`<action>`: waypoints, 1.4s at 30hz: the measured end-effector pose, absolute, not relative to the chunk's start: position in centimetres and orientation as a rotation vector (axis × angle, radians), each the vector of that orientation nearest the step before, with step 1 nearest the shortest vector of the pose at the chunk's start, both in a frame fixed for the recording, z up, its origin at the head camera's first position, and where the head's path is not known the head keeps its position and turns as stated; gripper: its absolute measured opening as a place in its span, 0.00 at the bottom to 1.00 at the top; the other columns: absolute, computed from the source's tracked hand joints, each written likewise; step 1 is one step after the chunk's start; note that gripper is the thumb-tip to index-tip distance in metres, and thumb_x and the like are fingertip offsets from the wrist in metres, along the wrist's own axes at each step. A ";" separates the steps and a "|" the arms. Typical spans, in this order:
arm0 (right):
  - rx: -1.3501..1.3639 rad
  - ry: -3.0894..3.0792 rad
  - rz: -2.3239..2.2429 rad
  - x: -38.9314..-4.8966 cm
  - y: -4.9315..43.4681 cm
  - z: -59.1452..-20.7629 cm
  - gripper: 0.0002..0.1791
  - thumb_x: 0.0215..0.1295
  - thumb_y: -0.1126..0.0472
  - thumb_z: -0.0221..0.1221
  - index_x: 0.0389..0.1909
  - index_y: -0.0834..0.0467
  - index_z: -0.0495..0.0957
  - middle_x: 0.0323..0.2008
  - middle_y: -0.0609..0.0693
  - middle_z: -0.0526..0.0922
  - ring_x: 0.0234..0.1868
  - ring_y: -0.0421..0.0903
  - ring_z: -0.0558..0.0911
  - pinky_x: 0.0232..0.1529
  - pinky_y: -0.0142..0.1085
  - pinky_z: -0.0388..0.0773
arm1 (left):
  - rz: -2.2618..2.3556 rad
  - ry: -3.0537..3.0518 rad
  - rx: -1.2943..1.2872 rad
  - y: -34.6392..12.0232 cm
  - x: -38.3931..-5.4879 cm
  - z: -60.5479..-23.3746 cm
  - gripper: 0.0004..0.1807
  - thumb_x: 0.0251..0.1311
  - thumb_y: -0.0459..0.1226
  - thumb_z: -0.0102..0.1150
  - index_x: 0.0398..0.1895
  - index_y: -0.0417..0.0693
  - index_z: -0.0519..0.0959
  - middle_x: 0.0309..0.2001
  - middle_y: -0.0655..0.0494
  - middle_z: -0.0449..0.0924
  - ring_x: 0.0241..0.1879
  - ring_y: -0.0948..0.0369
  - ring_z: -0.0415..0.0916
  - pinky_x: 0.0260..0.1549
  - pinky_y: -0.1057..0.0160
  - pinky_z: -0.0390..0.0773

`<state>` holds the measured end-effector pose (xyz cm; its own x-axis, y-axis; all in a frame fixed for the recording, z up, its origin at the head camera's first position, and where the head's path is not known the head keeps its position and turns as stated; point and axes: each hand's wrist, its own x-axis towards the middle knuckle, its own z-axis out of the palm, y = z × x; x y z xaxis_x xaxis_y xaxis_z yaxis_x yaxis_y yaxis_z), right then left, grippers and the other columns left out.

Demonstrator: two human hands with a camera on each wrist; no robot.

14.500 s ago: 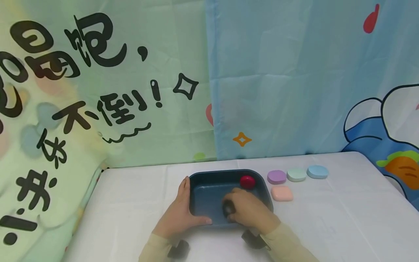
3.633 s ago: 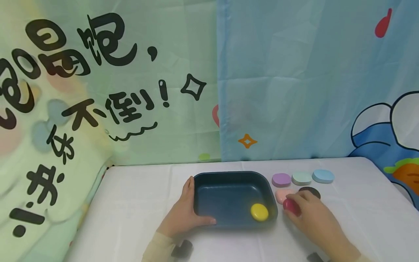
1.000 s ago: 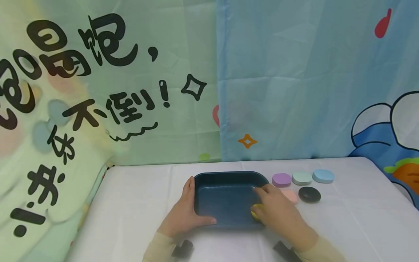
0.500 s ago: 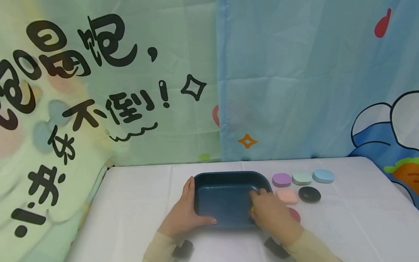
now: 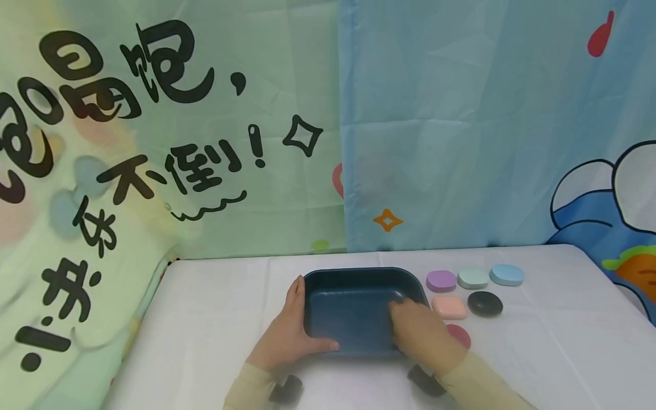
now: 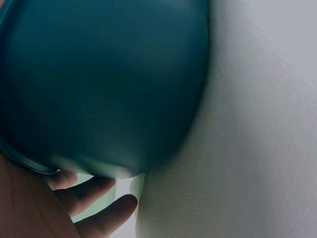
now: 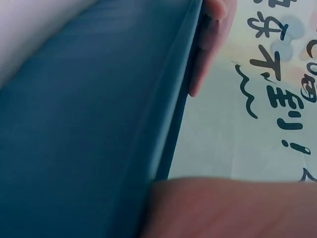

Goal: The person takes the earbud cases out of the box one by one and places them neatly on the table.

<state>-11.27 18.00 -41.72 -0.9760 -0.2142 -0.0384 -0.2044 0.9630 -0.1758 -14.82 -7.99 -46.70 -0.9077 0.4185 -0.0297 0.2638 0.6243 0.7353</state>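
Note:
A dark blue rectangular tray (image 5: 348, 310) sits on the white table. My left hand (image 5: 287, 333) grips its left end, thumb on the front rim and fingers along the side; in the left wrist view several fingers (image 6: 89, 196) lie beneath the tray's wall. Inside the right part of the tray, my right hand (image 5: 422, 333) has its fingers bent downward around the place of a yellow rounded, soap-like piece, which the hand now hides. A red rounded piece (image 5: 458, 336) lies outside the tray, partly covered by the right hand.
Right of the tray lie purple (image 5: 441, 281), mint (image 5: 473, 278) and light blue (image 5: 507, 274) oval pieces in a row. A pink rounded-square piece (image 5: 449, 307) and a black oval (image 5: 484, 304) lie nearer. A printed cloth (image 5: 256, 142) hangs behind the table.
The right hand has moved left and deeper into the tray, uncovering the red and pink pieces. Yellow showed at its fingers before and is now hidden. The left hand stays put.

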 end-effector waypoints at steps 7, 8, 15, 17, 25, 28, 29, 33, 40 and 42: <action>-0.304 2.988 -0.368 -12.0 18.5 -42.3 0.07 0.55 0.74 0.63 0.24 0.61 0.77 0.19 0.52 0.75 0.20 0.48 0.73 0.23 0.43 0.76 | 1.156 2.649 0.564 -8.0 -14.8 -46.7 0.78 0.41 0.65 0.76 0.82 0.49 0.30 0.82 0.49 0.33 0.75 0.48 0.53 0.66 0.47 0.66; -0.301 2.983 -0.371 -12.0 18.5 -42.3 0.08 0.55 0.74 0.63 0.24 0.61 0.77 0.19 0.52 0.74 0.19 0.47 0.73 0.23 0.42 0.76 | 1.158 2.648 0.563 -8.0 -14.8 -46.7 0.78 0.41 0.65 0.76 0.82 0.49 0.31 0.82 0.49 0.32 0.75 0.48 0.53 0.66 0.47 0.65; -0.331 3.000 -0.323 -11.9 18.6 -42.2 0.09 0.53 0.73 0.66 0.23 0.60 0.75 0.19 0.51 0.75 0.21 0.48 0.74 0.26 0.44 0.78 | 1.161 2.638 0.555 -8.0 -14.8 -46.7 0.78 0.40 0.65 0.76 0.82 0.50 0.30 0.82 0.51 0.32 0.75 0.49 0.53 0.66 0.47 0.65; -0.346 3.020 -0.301 -11.9 18.6 -42.2 0.09 0.52 0.73 0.67 0.24 0.60 0.76 0.20 0.52 0.75 0.22 0.49 0.74 0.28 0.46 0.78 | 1.163 2.637 0.556 -8.0 -14.8 -46.6 0.78 0.40 0.65 0.76 0.82 0.50 0.30 0.82 0.51 0.32 0.75 0.49 0.53 0.66 0.47 0.65; -0.341 3.061 -0.247 -11.9 18.3 -41.9 0.13 0.47 0.68 0.71 0.36 0.64 0.81 0.28 0.56 0.77 0.31 0.53 0.77 0.32 0.47 0.79 | 1.157 2.634 0.561 -8.0 -14.8 -46.5 0.77 0.41 0.64 0.76 0.81 0.49 0.30 0.82 0.50 0.32 0.75 0.49 0.53 0.66 0.47 0.66; -0.348 3.068 -0.249 -11.8 18.3 -41.6 0.17 0.46 0.67 0.72 0.38 0.64 0.81 0.29 0.56 0.77 0.32 0.52 0.77 0.33 0.46 0.79 | 1.153 2.637 0.563 -8.0 -14.8 -46.6 0.77 0.42 0.64 0.76 0.81 0.48 0.30 0.81 0.48 0.32 0.75 0.48 0.54 0.65 0.46 0.67; -0.353 3.074 -0.248 -11.7 18.3 -41.6 0.18 0.45 0.66 0.73 0.39 0.65 0.81 0.30 0.56 0.77 0.32 0.52 0.77 0.33 0.46 0.79 | 1.151 2.639 0.563 -8.0 -14.8 -46.6 0.77 0.41 0.64 0.76 0.81 0.48 0.30 0.81 0.48 0.32 0.75 0.48 0.55 0.65 0.46 0.67; -0.364 3.100 -0.250 -11.6 18.5 -41.7 0.21 0.45 0.64 0.74 0.42 0.65 0.81 0.32 0.56 0.77 0.33 0.51 0.76 0.33 0.44 0.79 | 1.144 2.646 0.566 -7.9 -14.9 -46.6 0.77 0.41 0.65 0.75 0.81 0.48 0.31 0.81 0.48 0.33 0.74 0.48 0.56 0.64 0.47 0.68; -0.342 3.142 -0.315 -11.2 18.8 -41.5 0.22 0.47 0.64 0.72 0.44 0.65 0.81 0.35 0.57 0.78 0.34 0.51 0.75 0.34 0.44 0.79 | 1.147 2.650 0.577 -7.9 -14.9 -46.6 0.77 0.41 0.65 0.75 0.81 0.48 0.31 0.81 0.47 0.33 0.73 0.47 0.58 0.63 0.47 0.70; -0.336 3.157 -0.346 -11.1 18.9 -41.5 0.22 0.48 0.64 0.72 0.46 0.65 0.81 0.36 0.57 0.78 0.34 0.51 0.75 0.33 0.43 0.78 | 1.151 2.649 0.580 -7.9 -14.9 -46.6 0.77 0.42 0.65 0.75 0.81 0.48 0.30 0.81 0.47 0.33 0.73 0.47 0.58 0.63 0.46 0.69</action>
